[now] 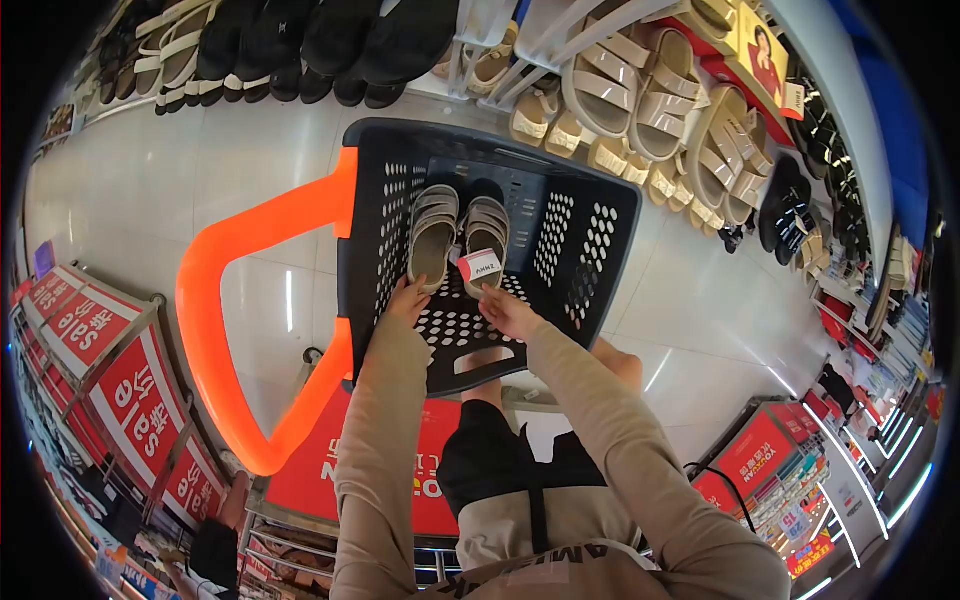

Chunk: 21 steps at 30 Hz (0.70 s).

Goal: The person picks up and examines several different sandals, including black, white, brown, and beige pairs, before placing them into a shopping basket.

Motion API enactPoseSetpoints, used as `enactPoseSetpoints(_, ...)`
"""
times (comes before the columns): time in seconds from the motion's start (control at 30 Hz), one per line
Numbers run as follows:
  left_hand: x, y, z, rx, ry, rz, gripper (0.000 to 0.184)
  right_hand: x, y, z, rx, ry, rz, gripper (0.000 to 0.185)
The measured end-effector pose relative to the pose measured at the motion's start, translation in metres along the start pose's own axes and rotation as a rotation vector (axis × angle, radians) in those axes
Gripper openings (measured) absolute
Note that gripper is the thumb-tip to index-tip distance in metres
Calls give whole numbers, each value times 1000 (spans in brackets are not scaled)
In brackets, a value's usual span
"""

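A pair of grey strappy sandals is inside a dark shopping basket [610, 290] with an orange handle [215, 330]. My left hand [405, 300] grips the heel end of the left sandal [434, 235]. At the heel of the right sandal [486, 225], my right hand [508, 310] has its fingers closed on the sole's edge. A white and pink tag [480, 266] lies over the right sandal's footbed. Both sandals point away from me, side by side. My fingertips are partly hidden under the heels.
Racks of beige sandals [605, 85] and black slippers [405, 45] stand beyond the basket. Red sale bins [130, 390] are on the left, with another red display [750, 450] at right. Part of another person [215, 550] shows at lower left.
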State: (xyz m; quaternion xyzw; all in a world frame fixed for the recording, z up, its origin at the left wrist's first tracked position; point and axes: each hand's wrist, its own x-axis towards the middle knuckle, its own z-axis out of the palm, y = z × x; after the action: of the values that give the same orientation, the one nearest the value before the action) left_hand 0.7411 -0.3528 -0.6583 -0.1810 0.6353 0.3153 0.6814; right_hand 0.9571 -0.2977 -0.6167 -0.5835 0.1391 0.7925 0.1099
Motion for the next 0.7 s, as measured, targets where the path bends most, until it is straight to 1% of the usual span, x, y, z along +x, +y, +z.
enactPoseSetpoints(0.03,3,0,0,-55,-1,4,45,6,2,0,0,-3,5,25)
enactPoseSetpoints(0.1,4,1,1,-95,-43,-15,46,16,4,3,23,-83,-17,26)
enactPoseSetpoints(0.13,5,3,2,-91,-30,-16,46,20,5,4,42,-98,-29,28)
enactPoseSetpoints(0.2,9,4,2,-87,-28,-10,47,29,6,6,42,-82,-18,29)
enactPoseSetpoints(0.23,11,3,2,-77,-28,16,54,33,7,7,44,-59,-4,30)
enactPoseSetpoints(0.27,11,-2,4,-36,26,28,60,36,8,7,-21,-53,-7,41)
enactPoseSetpoints(0.3,14,-8,3,6,80,41,67,43,9,5,-16,-57,-8,41)
enactPoseSetpoints(0.33,18,-13,1,90,169,-19,77,51,9,3,-127,35,46,45)
enactPoseSetpoints(0.37,20,-16,-1,95,175,-17,77,58,11,2,-238,125,101,48)
enactPoseSetpoints(0.4,15,-17,4,121,170,-46,80,74,17,-7,-286,155,78,54)
enactPoseSetpoints(0.43,7,-18,10,149,166,-77,83,67,15,4,-283,211,50,55)
enactPoseSetpoints(0.47,-3,-20,16,79,114,-12,83,56,14,10,-318,207,22,55)
enactPoseSetpoints(0.53,-16,-17,30,38,131,58,69,46,11,13,-348,201,-20,55)
enactPoseSetpoints(0.57,-24,-14,37,35,134,92,63,40,9,15,-456,194,-78,53)
enactPoseSetpoints(0.6,-30,-15,44,37,127,98,63,35,7,13,-565,187,-137,50)
enactPoseSetpoints(0.63,-37,-17,51,8,103,106,59,29,5,10,-564,187,-146,50)
enactPoseSetpoints(0.67,-44,-18,57,-21,79,114,56,21,2,5,-656,161,-180,48)
enactPoseSetpoints(0.7,-53,-17,64,-19,72,121,56,12,0,0,-747,135,-213,46)
